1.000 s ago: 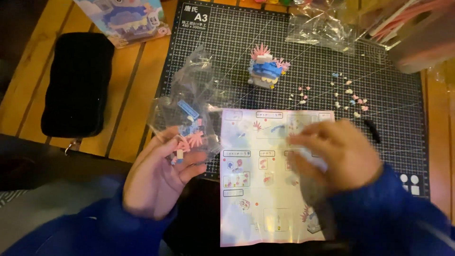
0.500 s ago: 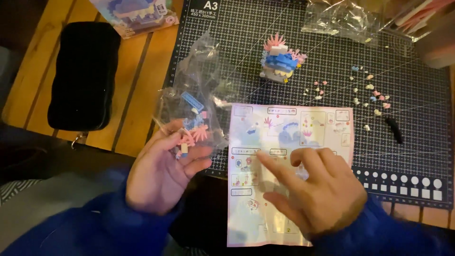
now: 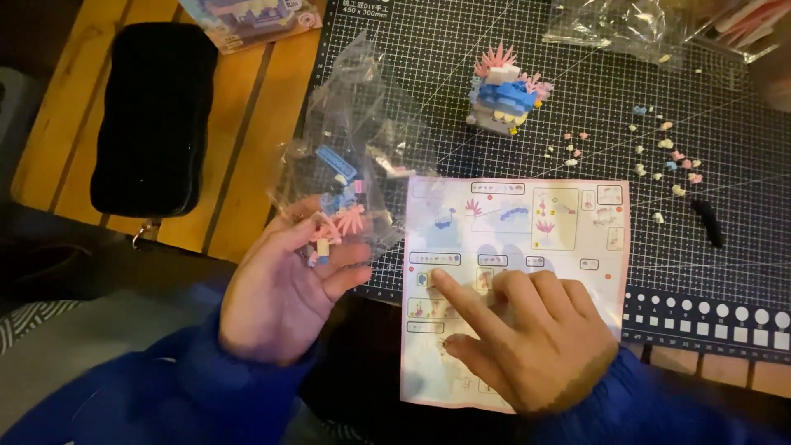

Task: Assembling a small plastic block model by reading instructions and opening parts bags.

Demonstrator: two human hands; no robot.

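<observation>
Small brick sub-assembly (image 3: pixel 329 233), pink fronds on a pale base, sits in the left hand (image 3: pixel 284 292). Palm up, fingers half curled, thumb and fingertips cradling it rather than pinching; likely held level so the loose bits stay put and the piece can be compared with the diagrams.

Right hand (image 3: pixel 527 342) lies flat on the instruction sheet (image 3: pixel 527 222), index finger stretched out and pressing on a small diagram in the lower-left part of the page, other fingers loosely bent. It grips nothing; it pins the paper and marks a step.

The sheet lies on the gridded cutting mat (image 3: pixel 577 107), lower edge hanging toward the person. Just beside the left fingers, a crumpled clear plastic bag (image 3: pixel 354 156) with blue and white bricks inside rests across the mat edge and the wooden table (image 3: pixel 247 148).

Further up the mat: partly built blue, white and pink brick figure (image 3: pixel 503 91), upright. To its right, scattered loose small bricks (image 3: pixel 659 156), spread singly, probably for easy picking. A short black tool (image 3: pixel 707 221) is near them. More clear bags (image 3: pixel 626 25) are at the top edge.

On the table, left: black zip case (image 3: pixel 152 115), and a printed box (image 3: pixel 251 18) partly out of view.
</observation>
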